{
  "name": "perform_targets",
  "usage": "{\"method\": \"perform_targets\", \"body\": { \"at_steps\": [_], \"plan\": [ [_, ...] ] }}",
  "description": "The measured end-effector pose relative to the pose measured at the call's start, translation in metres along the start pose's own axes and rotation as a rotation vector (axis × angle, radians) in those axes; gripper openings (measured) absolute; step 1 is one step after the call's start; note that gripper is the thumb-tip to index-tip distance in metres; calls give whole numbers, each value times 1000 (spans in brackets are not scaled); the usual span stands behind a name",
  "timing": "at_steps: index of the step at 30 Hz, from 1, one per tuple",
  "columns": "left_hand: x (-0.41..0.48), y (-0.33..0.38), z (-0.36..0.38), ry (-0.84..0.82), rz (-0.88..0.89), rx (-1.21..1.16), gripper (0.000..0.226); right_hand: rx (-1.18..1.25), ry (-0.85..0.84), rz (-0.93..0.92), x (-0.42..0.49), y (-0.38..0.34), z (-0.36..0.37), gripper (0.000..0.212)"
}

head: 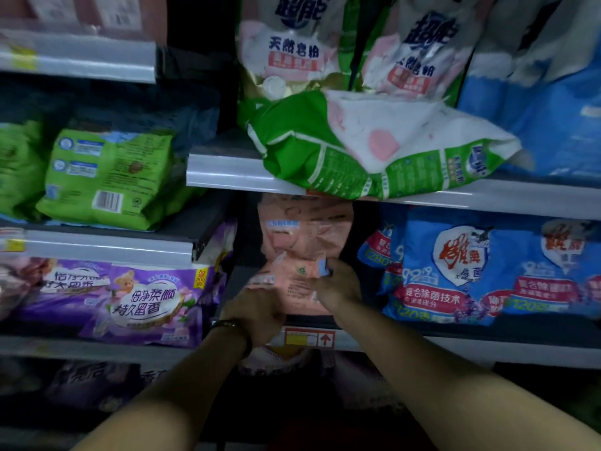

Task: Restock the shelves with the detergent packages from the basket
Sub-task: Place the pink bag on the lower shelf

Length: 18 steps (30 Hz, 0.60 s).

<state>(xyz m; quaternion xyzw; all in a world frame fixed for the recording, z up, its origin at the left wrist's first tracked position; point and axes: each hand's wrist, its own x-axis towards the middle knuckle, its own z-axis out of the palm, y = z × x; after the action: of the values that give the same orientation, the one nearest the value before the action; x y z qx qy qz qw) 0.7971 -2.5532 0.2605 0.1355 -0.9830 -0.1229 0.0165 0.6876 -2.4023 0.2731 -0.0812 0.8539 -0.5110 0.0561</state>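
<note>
A pink detergent package (304,245) stands upright on the middle shelf (455,345), back side facing me, between a dark gap on its left and blue bags on its right. My left hand (252,312), with a dark band at the wrist, grips its lower left corner. My right hand (340,283) pinches its lower right edge near a small blue patch. The basket is out of view.
Blue detergent bags (461,271) fill the shelf to the right. A green and white bag (374,148) lies flat on the shelf above, overhanging its edge. Purple bags (143,301) and green bags (107,177) sit on the left shelves. A price label (309,338) marks the shelf edge.
</note>
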Motion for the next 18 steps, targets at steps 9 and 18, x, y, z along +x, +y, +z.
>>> {"method": "perform_targets", "body": {
  "at_steps": [9,18],
  "plan": [
    [-86,81,-41,439,151,-585,15,-24,87,-184,-105,4,-105,13],
    [-144,181,-59,4,-263,-958,78,-659,228,-578,-240,22,-151,28]
  ]
}}
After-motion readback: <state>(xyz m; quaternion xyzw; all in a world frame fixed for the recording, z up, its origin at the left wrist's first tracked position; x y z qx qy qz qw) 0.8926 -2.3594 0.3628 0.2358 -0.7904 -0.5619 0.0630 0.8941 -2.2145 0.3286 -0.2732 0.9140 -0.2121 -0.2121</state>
